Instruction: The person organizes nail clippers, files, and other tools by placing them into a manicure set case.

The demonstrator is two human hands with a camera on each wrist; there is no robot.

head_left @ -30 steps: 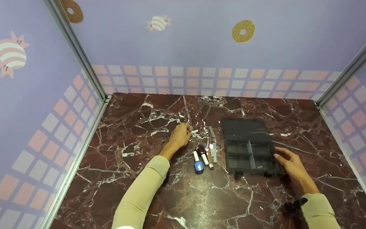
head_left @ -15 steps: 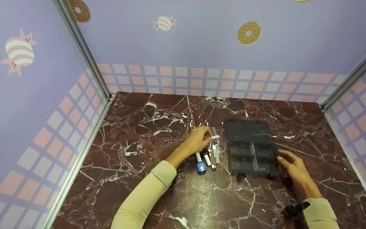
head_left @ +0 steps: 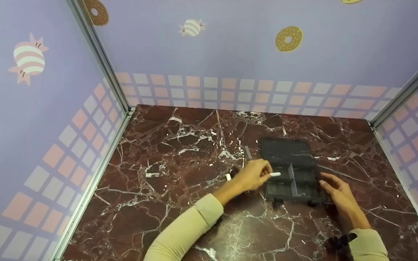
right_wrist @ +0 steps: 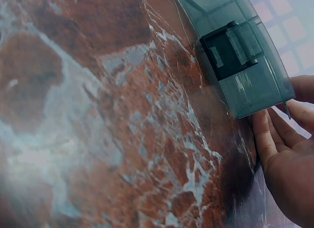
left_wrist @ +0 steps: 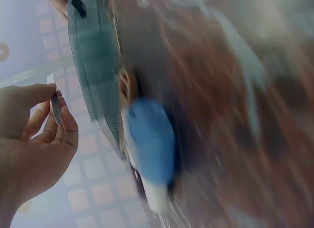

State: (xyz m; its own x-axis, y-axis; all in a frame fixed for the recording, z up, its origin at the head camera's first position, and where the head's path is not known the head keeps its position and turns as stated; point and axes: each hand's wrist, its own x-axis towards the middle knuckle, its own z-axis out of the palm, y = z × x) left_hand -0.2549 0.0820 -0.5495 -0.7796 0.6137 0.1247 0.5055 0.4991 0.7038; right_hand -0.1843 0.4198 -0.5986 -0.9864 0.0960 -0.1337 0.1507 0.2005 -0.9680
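Observation:
My left hand (head_left: 255, 174) pinches a small nail file (left_wrist: 57, 107) with a white end (head_left: 275, 174) between thumb and fingers. That white end reaches over the left compartments of a dark see-through plastic box (head_left: 275, 190) with a grey divider (head_left: 293, 181). My right hand (head_left: 342, 194) grips the box's right side; in the right wrist view its fingers (right_wrist: 267, 137) wrap the corner near a black latch (right_wrist: 230, 51). Beneath my left forearm lies a blue nail polish bottle (left_wrist: 149, 142) with a white cap (head_left: 228, 177), mostly hidden from the head view.
Beside the blue bottle sit a dark bottle (head_left: 234, 172) and a small ring-shaped end (left_wrist: 126, 88) of another item. A grey strip (head_left: 248, 153) lies left of the box. Patterned walls (head_left: 209, 87) enclose the marbled tabletop (head_left: 172, 152).
My left hand has carried the nail file from the table's middle rightward to the box, passing over the bottles. My right hand stays on the box's right side.

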